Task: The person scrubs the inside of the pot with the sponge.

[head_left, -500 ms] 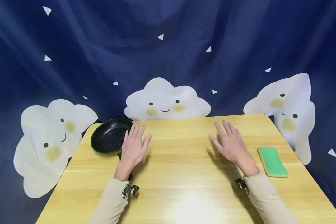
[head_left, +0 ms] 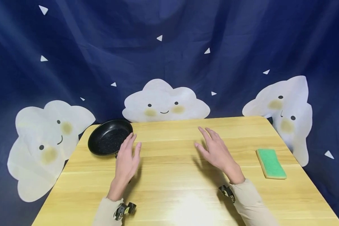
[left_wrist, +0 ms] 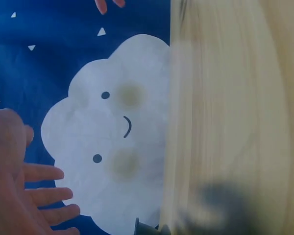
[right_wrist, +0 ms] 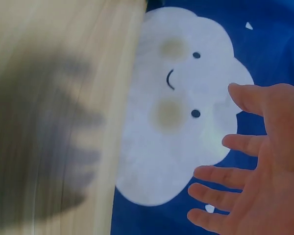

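A black frying pan [head_left: 108,138] sits at the table's back left corner, its handle mostly hidden under my left hand [head_left: 126,163]. That hand is held above the table with fingers extended, its fingertips overlapping the pan's right rim in the head view. My right hand [head_left: 218,154] hovers over the middle right of the table, fingers spread and holding nothing, its shadow on the wood below. Off to its right lies a green sponge [head_left: 271,164] with a yellowish edge. In the wrist views, the left palm [left_wrist: 14,181] and the right palm [right_wrist: 279,166] both look bare.
The light wooden table [head_left: 169,175] has rounded back corners and a bright glare near its front. Behind it hangs a dark blue curtain [head_left: 183,66] printed with white clouds and small triangles. A small black device [head_left: 124,211] is strapped on each wrist.
Both hands have drawn back toward the person, and the right one has also shifted left toward the middle. Pan and sponge keep their places on the table; the head view has turned slightly.
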